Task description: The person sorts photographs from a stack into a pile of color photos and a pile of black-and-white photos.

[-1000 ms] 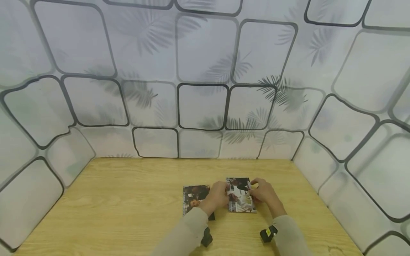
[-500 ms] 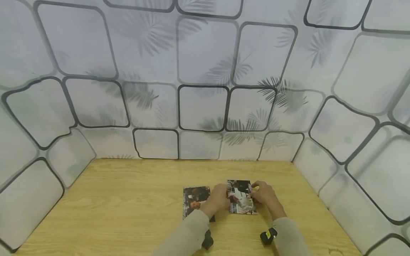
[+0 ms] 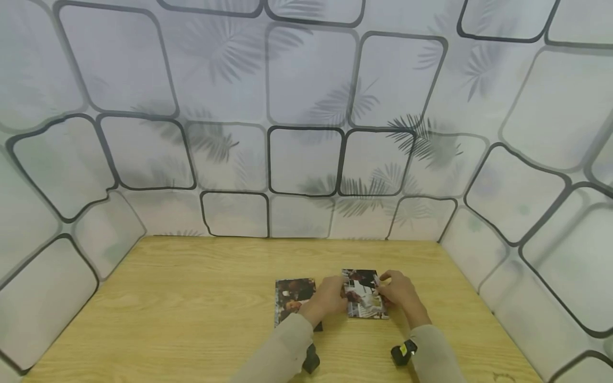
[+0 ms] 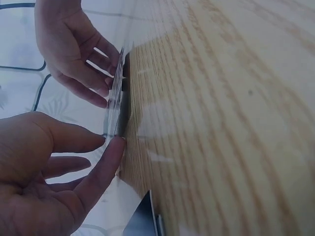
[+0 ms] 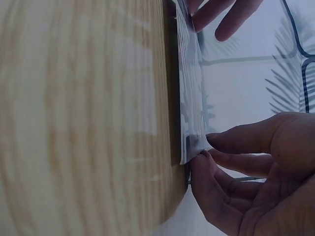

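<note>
A photo print (image 3: 365,298) showing a white-clad figure lies between my two hands in the head view. My left hand (image 3: 330,296) pinches its left edge, with thumb and a finger near that edge in the left wrist view. At the opposite edge, my right hand (image 3: 398,290) pinches the print near a corner (image 5: 193,147) between thumb and finger. Seen from the side, the print (image 4: 117,98) is slightly raised off the table. A second photo print (image 3: 293,298) lies to the left, partly covered by my left hand and sleeve.
The wood-grain table (image 3: 191,298) spreads beneath both prints. Patterned fabric walls (image 3: 306,159) with grey outlines and leaf shapes enclose its back and sides. Dark wrist cameras (image 3: 404,352) hang under the sleeves. A dark flat piece (image 4: 142,219) stands at the left wrist view's bottom edge.
Both hands and the print they hold have shifted slightly right. The left print stays on the table. Both hands keep their grip throughout.
</note>
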Motion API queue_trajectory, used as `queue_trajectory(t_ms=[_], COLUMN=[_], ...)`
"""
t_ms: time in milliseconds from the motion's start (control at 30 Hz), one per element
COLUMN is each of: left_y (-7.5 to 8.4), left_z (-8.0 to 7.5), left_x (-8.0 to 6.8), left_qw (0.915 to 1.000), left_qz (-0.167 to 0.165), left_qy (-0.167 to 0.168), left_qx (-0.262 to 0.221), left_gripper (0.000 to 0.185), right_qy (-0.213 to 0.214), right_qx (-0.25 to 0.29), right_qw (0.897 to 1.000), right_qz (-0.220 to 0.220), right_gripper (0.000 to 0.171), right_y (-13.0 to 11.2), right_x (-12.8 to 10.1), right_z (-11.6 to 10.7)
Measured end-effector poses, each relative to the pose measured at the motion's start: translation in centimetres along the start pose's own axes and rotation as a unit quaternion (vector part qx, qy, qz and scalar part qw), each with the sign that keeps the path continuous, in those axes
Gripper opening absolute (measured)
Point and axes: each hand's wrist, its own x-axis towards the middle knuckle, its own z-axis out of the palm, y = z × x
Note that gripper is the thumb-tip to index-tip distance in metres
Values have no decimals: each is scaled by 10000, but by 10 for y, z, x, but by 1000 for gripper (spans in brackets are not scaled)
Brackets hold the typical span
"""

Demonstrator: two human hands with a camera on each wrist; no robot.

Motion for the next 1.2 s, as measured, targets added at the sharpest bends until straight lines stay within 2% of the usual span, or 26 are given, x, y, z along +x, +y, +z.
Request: queue_trajectory(t_ms=[267, 533, 567, 700, 933, 1033, 1200], left_y=[0, 1, 1, -1, -6, -10, -24], left_z=[1, -1, -3, -13, -40, -51, -64], left_x=[3, -1, -2, -6, -20, -29, -41], left_qw=[9995, 9996, 9996, 9995, 9992, 9991, 9992], left_qz=[240, 124, 115, 148, 188, 119, 186], left_qy=[63, -1, 15, 129, 273, 251, 364], left_qx=[172, -251, -262, -258, -234, -307, 0], left_gripper=[53, 52, 51, 44, 34, 31, 27], right_qy=[37, 132, 103, -91, -556, -698, -807], right_qx=[22, -367, -293, 142, 938, 1094, 1176], right_qw=[10000, 9992, 9995, 9998, 9939, 9912, 9889], right_qz=[49, -27, -1, -108, -187, -250, -409], right_gripper=[37, 41, 42, 39, 35, 35, 34], right_y=[2, 3, 2, -10, -46, -59, -75], right_x=[0, 1, 1, -1, -6, -8, -10], right_z=[-4, -10, -10, -11, 2, 13, 34])
